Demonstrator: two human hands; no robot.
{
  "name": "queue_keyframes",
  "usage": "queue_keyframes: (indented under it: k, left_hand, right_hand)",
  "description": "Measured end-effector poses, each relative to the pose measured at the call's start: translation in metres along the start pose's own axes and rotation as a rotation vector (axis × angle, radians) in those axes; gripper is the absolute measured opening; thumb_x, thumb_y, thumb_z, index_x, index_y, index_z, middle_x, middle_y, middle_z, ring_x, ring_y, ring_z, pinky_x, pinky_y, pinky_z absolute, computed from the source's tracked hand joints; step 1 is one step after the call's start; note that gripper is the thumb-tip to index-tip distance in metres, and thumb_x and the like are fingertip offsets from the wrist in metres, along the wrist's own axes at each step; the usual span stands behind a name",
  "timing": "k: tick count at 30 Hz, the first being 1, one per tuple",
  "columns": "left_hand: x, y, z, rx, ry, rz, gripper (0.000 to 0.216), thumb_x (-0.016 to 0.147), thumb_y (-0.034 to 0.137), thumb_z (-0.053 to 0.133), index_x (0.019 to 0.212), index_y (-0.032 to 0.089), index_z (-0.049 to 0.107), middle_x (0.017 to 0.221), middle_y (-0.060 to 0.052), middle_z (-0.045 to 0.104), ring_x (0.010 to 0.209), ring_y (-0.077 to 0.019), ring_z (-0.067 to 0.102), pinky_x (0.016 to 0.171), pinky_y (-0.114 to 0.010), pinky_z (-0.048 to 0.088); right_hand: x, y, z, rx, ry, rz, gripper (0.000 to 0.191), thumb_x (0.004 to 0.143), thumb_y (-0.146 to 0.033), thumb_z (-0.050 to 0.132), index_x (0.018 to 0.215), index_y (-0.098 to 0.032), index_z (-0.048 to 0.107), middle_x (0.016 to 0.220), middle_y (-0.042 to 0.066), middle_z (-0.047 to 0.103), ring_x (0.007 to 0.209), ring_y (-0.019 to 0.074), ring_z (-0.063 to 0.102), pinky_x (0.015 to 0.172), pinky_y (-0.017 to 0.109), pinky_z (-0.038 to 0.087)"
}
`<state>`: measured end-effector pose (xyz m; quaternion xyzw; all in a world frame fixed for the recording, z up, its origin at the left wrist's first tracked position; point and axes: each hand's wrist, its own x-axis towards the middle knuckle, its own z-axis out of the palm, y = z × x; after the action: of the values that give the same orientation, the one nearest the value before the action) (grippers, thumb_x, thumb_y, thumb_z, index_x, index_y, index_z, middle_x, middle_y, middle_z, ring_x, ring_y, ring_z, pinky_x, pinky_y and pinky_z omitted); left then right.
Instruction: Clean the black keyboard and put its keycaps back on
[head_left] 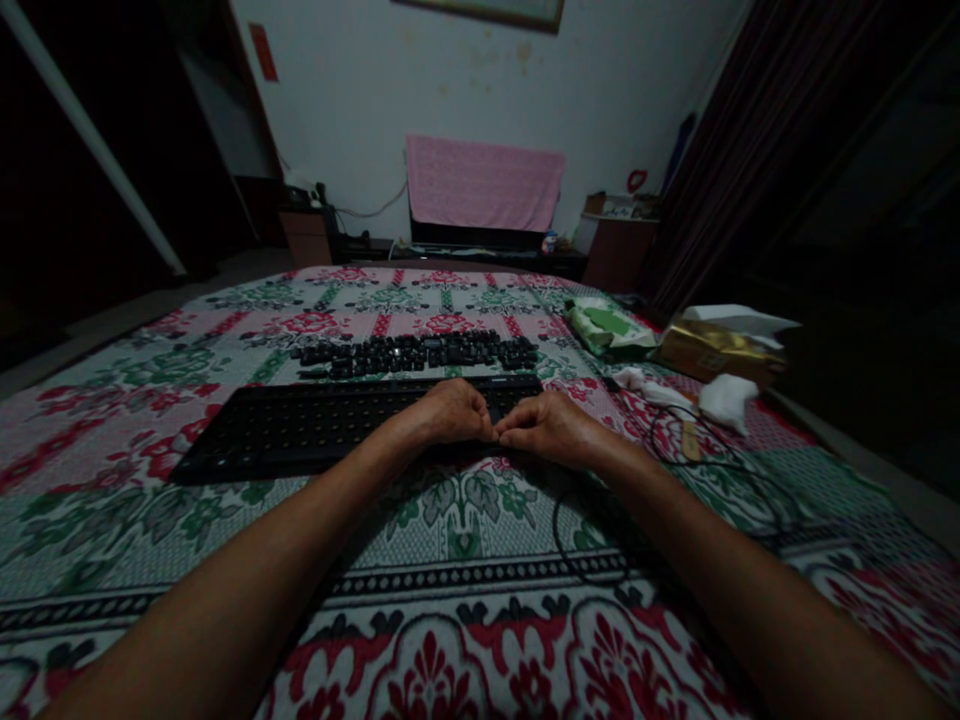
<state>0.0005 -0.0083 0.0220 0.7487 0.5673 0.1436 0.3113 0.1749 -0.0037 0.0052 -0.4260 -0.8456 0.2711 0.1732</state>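
A black keyboard [300, 425] with its keycaps off lies on the patterned bedspread, rows of small key stems showing. Over its right end, my left hand [454, 412] is closed, thumb and fingers pinched together. My right hand [551, 428] meets it there, also in a pinch, and the fingertips of both nearly touch. Whatever sits between the fingers is hidden or too small to make out. Behind the keyboard, many loose black keycaps [420, 352] lie spread in a long band.
To the right are a green wipes pack [611, 328], a gold tissue box [712, 350] and crumpled white tissues [727, 402]. A black cable [559, 535] loops over the bedspread [450, 560] near my right forearm. A pink towel [486, 182] hangs by the far wall.
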Motion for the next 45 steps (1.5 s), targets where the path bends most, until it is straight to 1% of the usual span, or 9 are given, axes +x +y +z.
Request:
queue_keyframes:
  k: [8, 12, 14, 16, 19, 24, 31, 36, 45]
  left_hand:
    - [0.007, -0.01, 0.002, -0.071, -0.02, -0.023, 0.021, 0.054, 0.031, 0.063, 0.067, 0.016, 0.062, 0.05, 0.004, 0.053, 0.045, -0.0088, 0.046, 0.04, -0.018, 0.031]
    - [0.011, -0.017, -0.001, -0.2, -0.068, 0.066, 0.022, 0.063, 0.036, 0.057, 0.071, 0.015, 0.062, 0.053, 0.003, 0.052, 0.046, -0.0084, 0.046, 0.043, -0.019, 0.034]
    - [0.01, -0.016, -0.004, -0.111, 0.073, 0.096, 0.021, 0.068, 0.035, 0.053, 0.072, 0.017, 0.063, 0.057, 0.002, 0.056, 0.052, -0.0102, 0.05, 0.049, -0.02, 0.038]
    - [0.008, -0.013, -0.006, 0.076, 0.284, 0.107, 0.02, 0.071, 0.033, 0.05, 0.075, 0.019, 0.064, 0.065, 0.0, 0.06, 0.063, -0.0133, 0.055, 0.059, -0.023, 0.042]
    - [0.006, -0.014, -0.007, 0.339, 0.468, 0.115, 0.022, 0.075, 0.032, 0.048, 0.087, 0.022, 0.063, 0.086, -0.004, 0.061, 0.083, -0.0183, 0.056, 0.075, -0.029, 0.043]
    - [0.008, -0.022, -0.002, 0.488, 0.377, 0.12, 0.029, 0.077, 0.034, 0.046, 0.099, 0.021, 0.061, 0.101, -0.006, 0.059, 0.097, -0.0209, 0.051, 0.088, -0.034, 0.039]
    - [0.01, -0.024, -0.006, 0.529, 0.335, 0.051, 0.03, 0.076, 0.03, 0.046, 0.101, 0.022, 0.06, 0.102, -0.006, 0.06, 0.098, -0.0229, 0.051, 0.083, -0.034, 0.042]
    - [0.009, -0.024, -0.007, 0.543, 0.34, 0.06, 0.029, 0.075, 0.027, 0.046, 0.098, 0.023, 0.061, 0.099, -0.006, 0.062, 0.098, -0.0223, 0.052, 0.084, -0.034, 0.042]
    - [0.01, -0.024, -0.005, 0.544, 0.332, 0.046, 0.029, 0.076, 0.028, 0.044, 0.1, 0.021, 0.06, 0.1, -0.006, 0.061, 0.097, -0.0222, 0.051, 0.087, -0.035, 0.041]
  right_hand:
    - [-0.002, -0.002, -0.002, 0.03, 0.024, 0.002, 0.02, 0.072, -0.022, 0.053, 0.084, -0.018, 0.069, 0.071, 0.0, 0.067, 0.06, 0.0105, 0.057, 0.052, 0.019, 0.041]
    - [-0.002, 0.004, -0.003, 0.072, 0.181, 0.033, 0.021, 0.075, -0.024, 0.05, 0.085, -0.017, 0.067, 0.075, 0.001, 0.067, 0.065, 0.0119, 0.059, 0.056, 0.02, 0.043]
    - [-0.001, 0.008, -0.004, 0.018, 0.347, 0.073, 0.021, 0.075, -0.024, 0.049, 0.085, -0.017, 0.067, 0.078, 0.002, 0.068, 0.07, 0.0134, 0.06, 0.062, 0.022, 0.045]
    - [0.0, 0.013, -0.006, -0.076, 0.49, 0.096, 0.022, 0.075, -0.023, 0.049, 0.086, -0.018, 0.066, 0.084, 0.003, 0.068, 0.077, 0.0151, 0.061, 0.069, 0.025, 0.045]
    - [0.0, 0.019, -0.008, -0.207, 0.573, 0.115, 0.023, 0.074, -0.02, 0.048, 0.088, -0.018, 0.066, 0.089, 0.005, 0.066, 0.084, 0.0172, 0.06, 0.076, 0.028, 0.044]
    - [0.0, 0.027, -0.008, -0.228, 0.514, 0.165, 0.023, 0.073, -0.019, 0.049, 0.088, -0.016, 0.066, 0.09, 0.006, 0.066, 0.084, 0.0176, 0.06, 0.075, 0.028, 0.045]
    - [0.003, 0.028, -0.003, -0.179, 0.531, 0.199, 0.024, 0.072, -0.016, 0.047, 0.086, -0.018, 0.066, 0.09, 0.003, 0.067, 0.085, 0.0164, 0.06, 0.078, 0.027, 0.044]
    - [0.008, 0.029, -0.013, -0.177, 0.464, 0.202, 0.023, 0.073, -0.02, 0.048, 0.086, -0.02, 0.067, 0.086, 0.001, 0.068, 0.08, 0.0159, 0.061, 0.072, 0.025, 0.045]
    - [0.063, 0.048, -0.038, -0.541, 0.311, 0.142, 0.028, 0.075, -0.023, 0.048, 0.096, -0.023, 0.066, 0.094, 0.004, 0.067, 0.089, 0.0181, 0.058, 0.075, 0.024, 0.041]
